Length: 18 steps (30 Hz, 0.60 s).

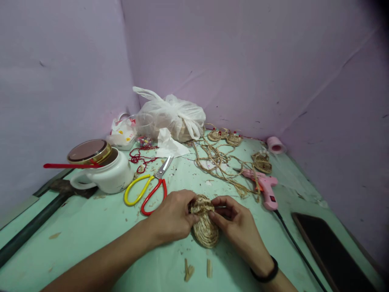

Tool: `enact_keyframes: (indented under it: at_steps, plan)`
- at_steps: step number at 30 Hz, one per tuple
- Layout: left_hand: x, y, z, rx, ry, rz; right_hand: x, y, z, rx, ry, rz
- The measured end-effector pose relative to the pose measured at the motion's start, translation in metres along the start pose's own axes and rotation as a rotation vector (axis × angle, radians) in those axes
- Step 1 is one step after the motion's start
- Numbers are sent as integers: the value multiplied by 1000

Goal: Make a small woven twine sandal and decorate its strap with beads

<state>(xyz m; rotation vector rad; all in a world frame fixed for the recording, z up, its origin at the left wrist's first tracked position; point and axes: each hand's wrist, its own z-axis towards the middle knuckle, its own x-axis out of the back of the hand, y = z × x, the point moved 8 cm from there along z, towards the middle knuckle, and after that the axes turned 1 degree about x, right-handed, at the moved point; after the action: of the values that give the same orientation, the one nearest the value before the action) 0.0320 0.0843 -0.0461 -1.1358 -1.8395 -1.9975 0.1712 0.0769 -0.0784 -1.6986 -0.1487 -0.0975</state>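
Observation:
A small slipper-shaped piece of coiled, braided straw [206, 232] is held near the table's front, with a raised band across its upper part. My left hand [176, 215] grips its left edge, fingers closed by the band. From the right, my right hand [235, 221] pinches the band's other side between thumb and fingers; the fingertips are partly hidden. Just beyond my left hand lie scissors [159, 174] with one yellow and one red handle. Short straw bits [209, 268] rest on the table in front of the slipper.
A pink glue gun [267, 188] with its cord and a phone [331, 247] lie at right. Loose twine [215, 158] spreads behind. On the left are a white mug [117, 174] and a hammer [57, 198]. A white plastic bag [173, 113] stands by the wall.

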Motion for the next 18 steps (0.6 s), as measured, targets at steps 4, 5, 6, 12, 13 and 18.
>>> enact_keyframes:
  at_steps: [4, 5, 6, 12, 13, 18]
  plan:
    - [-2, 0, 1, -24, 1, -41, 1, 1, -1, -10, 15, -8]
    - [-2, -2, 1, -12, -2, -42, 1, 1, -1, -11, 17, -18]
    - [-2, -2, 1, -3, -1, -35, 0, 1, 0, -9, 19, -26]
    - [3, 7, 1, -75, 23, 27, 3, 4, 0, -7, 54, 0]
    - [3, 7, 1, -73, 21, 30, 4, 4, 0, -3, 62, -2]
    - [3, 6, 3, -43, 9, 14, 4, 3, 1, 34, 62, -51]
